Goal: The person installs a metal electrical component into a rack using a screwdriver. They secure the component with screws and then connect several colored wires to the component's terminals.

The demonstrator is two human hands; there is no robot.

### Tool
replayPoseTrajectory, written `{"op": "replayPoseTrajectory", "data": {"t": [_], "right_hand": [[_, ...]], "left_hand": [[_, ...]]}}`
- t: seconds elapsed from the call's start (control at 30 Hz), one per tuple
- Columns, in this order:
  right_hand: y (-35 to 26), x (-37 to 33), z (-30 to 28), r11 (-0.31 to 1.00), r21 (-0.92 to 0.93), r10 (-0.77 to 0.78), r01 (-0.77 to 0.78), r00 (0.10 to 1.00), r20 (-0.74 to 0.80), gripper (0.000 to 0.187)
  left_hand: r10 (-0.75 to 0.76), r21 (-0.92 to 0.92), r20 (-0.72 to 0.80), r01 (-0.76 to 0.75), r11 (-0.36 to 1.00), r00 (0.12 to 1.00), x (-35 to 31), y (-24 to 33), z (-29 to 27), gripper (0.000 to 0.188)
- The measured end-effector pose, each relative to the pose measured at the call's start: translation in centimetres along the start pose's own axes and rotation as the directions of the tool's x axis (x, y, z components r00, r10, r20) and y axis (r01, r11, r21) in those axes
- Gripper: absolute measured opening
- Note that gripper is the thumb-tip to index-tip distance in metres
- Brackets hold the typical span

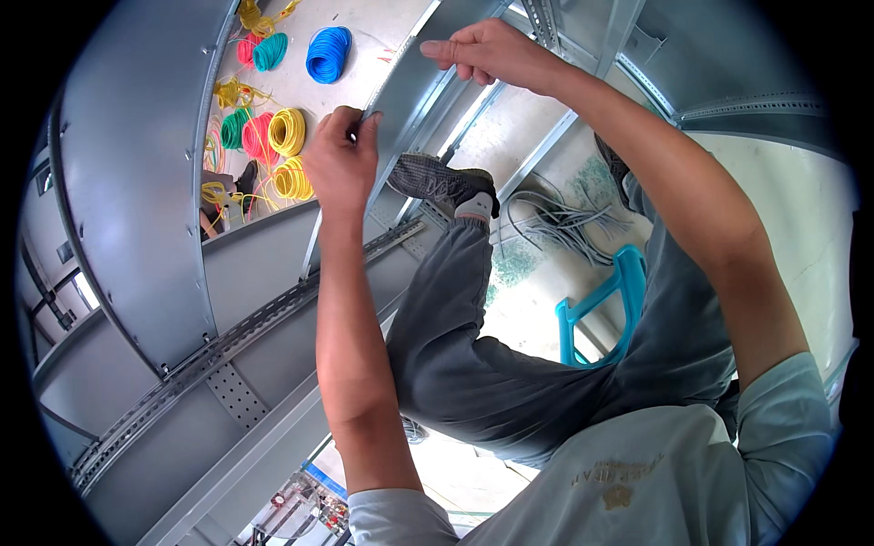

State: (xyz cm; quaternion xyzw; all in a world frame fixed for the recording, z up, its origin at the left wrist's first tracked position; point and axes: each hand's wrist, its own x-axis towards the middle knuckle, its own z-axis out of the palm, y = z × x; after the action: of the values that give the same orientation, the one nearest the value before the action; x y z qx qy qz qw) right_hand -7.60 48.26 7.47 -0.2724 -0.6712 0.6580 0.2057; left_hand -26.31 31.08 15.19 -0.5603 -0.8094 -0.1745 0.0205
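Observation:
My left hand [344, 164] is raised at the upper middle, thumb and fingers closed on the edge of a narrow grey metal panel [401, 109]. A small dark gap shows between its thumb and forefinger. Higher and farther right, my right hand [496, 56] is held close to the upper part of the same panel. Its fingers are curled together, with the tips pointing left at the panel's edge. Whatever those fingertips may pinch is too small to make out.
Coils of blue [329, 55], yellow [287, 132], red and green wire lie beyond the frame. A perforated metal rail [264, 314] crosses the lower left. A teal plastic stool [628, 282] and loose grey cables [569, 223] are by my legs. Another person's shoe [247, 177] shows among the coils.

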Motion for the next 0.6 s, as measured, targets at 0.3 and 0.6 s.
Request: {"op": "replayPoseTrajectory", "data": {"t": [0.3,0.6], "right_hand": [[3.0,-0.8,0.3,0.986,-0.072,0.163,-0.150,0.958,0.236,0.056],[32.7,-10.4,1.2,0.528,-0.843,0.581,-0.101,0.768,0.271,0.042]], "left_hand": [[-0.131,-0.333,0.134,0.169,0.928,0.982,-1.4,-3.1,0.2,0.034],[-0.334,-0.321,0.161,0.369,0.872,0.929,-3.1,-7.0,0.4,0.061]]}}
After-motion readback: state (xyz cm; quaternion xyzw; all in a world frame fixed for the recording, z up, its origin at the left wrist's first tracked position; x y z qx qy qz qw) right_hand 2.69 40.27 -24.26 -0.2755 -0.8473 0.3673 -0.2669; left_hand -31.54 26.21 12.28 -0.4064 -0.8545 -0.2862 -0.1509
